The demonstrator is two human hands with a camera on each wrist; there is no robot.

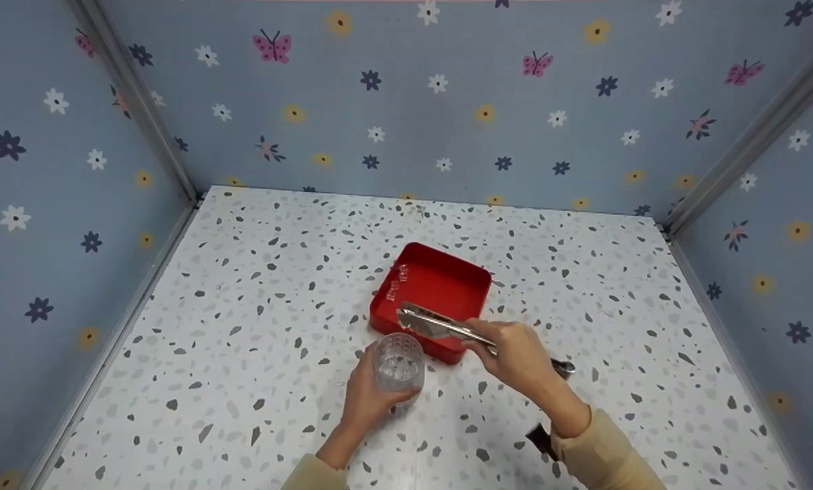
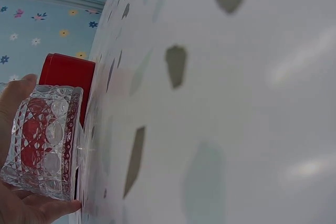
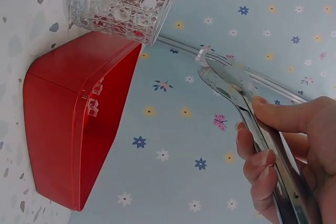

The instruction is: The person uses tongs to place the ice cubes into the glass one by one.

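My left hand point(image 1: 364, 403) grips a clear cut-pattern glass point(image 1: 398, 367) from its left side, thumb across the near side. The glass stands upright, close to the near edge of a red square tray point(image 1: 451, 289). My right hand point(image 1: 517, 357) holds metal tongs point(image 3: 262, 135), with the tips above the tray's near left part. Between the tong tips sits a small clear cube point(image 3: 201, 56). Several more small clear cubes point(image 1: 393, 289) lie along the left side inside the tray. In the left wrist view, the left fingers point(image 2: 55, 209) curl below the glass wall.
A white speckled table point(image 1: 277, 327) lies under everything. Blue flowered panels point(image 1: 434, 129) rise at the back and on both sides, with metal rails at the corners. A dark brown object point(image 1: 541, 439) shows beside the right sleeve.
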